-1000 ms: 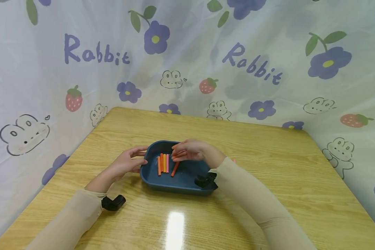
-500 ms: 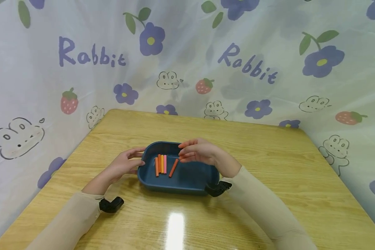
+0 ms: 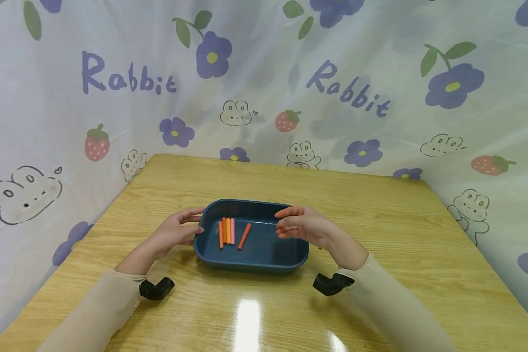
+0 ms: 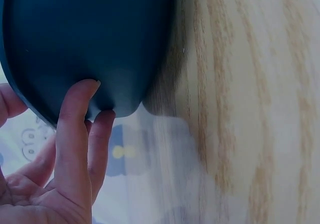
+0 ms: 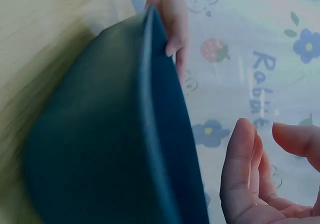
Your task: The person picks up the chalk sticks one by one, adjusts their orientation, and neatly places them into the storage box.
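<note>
A dark blue rounded tray stands on the table. My left hand holds its left end, thumb over the rim; in the left wrist view the fingers press the outer wall. Inside lie several short crayon-like sticks. Two orange sticks, a yellow-orange one and a pink one sit side by side at the left. A red-orange stick lies tilted, apart from them. Over the tray's right end is my right hand, fingers loosely bent, nothing between thumb and fingers in the right wrist view.
The wooden table reaches back to a printed cloth that hangs behind and at the sides. A tiny yellow-orange bit shows just below my right hand, mostly hidden. Black cameras are strapped to both wrists.
My right hand has let go of the red-orange stick, which stays in the tray, and has moved right toward the tray's right end. The left hand keeps its hold.
</note>
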`<move>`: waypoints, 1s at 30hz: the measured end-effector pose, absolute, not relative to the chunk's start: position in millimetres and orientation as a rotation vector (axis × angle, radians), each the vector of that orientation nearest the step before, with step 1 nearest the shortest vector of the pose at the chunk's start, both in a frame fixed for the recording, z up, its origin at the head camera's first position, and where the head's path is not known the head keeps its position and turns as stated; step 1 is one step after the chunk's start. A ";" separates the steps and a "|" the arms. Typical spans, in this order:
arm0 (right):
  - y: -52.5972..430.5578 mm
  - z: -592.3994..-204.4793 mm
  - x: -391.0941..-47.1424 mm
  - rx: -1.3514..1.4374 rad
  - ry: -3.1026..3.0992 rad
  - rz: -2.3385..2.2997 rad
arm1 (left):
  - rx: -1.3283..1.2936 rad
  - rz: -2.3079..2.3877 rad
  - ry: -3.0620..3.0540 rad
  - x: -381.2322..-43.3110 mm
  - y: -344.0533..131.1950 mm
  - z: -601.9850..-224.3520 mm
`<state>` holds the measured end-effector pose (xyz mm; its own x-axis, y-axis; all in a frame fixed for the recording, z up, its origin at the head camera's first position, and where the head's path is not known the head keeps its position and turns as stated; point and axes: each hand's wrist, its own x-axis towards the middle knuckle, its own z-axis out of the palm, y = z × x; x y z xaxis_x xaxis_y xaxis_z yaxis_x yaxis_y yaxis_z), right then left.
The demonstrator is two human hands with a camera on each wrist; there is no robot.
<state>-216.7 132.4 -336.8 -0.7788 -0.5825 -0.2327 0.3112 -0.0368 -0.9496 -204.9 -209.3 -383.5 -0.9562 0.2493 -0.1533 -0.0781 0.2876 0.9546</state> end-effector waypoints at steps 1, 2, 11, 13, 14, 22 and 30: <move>136.4 -338.8 -215.9 -0.289 1.629 -1.884 | 0.156 1.718 2.290 -205.1 -209.5 -383.5; 140.4 -340.7 -215.2 -0.290 1.628 -1.892 | 0.157 1.717 2.291 -205.3 -209.7 -383.6; 178.5 -355.8 -212.8 -0.273 1.573 -1.999 | 0.157 1.710 2.296 -204.1 -208.5 -381.3; 186.2 -357.9 -212.7 -0.254 1.586 -2.021 | 0.155 1.710 2.297 -204.1 -208.1 -381.3; 189.8 -359.1 -212.5 -0.243 1.602 -2.028 | 0.155 1.710 2.298 -204.2 -208.0 -381.4; 216.7 -377.5 -217.3 -0.081 1.814 -2.009 | 0.147 1.721 2.284 -204.4 -208.5 -382.7; 229.9 -395.6 -223.3 0.012 2.063 -1.918 | 0.142 1.725 2.284 -204.5 -208.4 -382.7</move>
<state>-223.3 229.9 -395.6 -0.9478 -0.2110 -0.2392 0.2233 0.0966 -0.9699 -204.5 -208.4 -382.7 -0.9574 0.2414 -0.1585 -0.0864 0.2844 0.9548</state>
